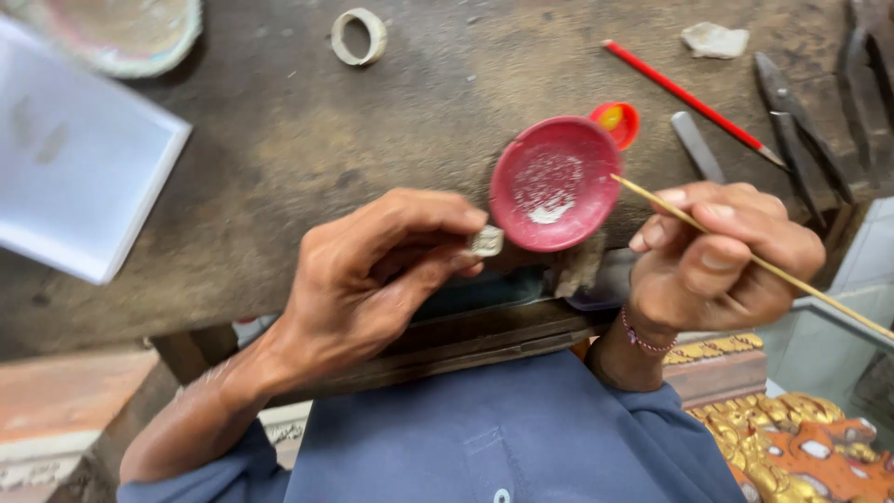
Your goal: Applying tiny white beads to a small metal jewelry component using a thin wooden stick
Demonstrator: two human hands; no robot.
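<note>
My left hand [377, 270] pinches a small pale silvery piece [486, 241] between thumb and fingertips, just left of a red dish [555, 183]. The dish holds a smear of whitish powder and sits at the near edge of a worn wooden workbench [307, 140]. A thin wooden stick [745, 256] is held in my right hand [722, 256] like a pen, its tip reaching the dish's right rim. A pink bead bracelet circles the right wrist.
A small red cap [617, 121] with yellow inside lies behind the dish. A red pencil [694, 102], metal tools [801, 130], a white ring [358, 37], a pale stone chip [715, 40], a white sheet [74, 158] and a gilded carved piece [792, 447] surround the work.
</note>
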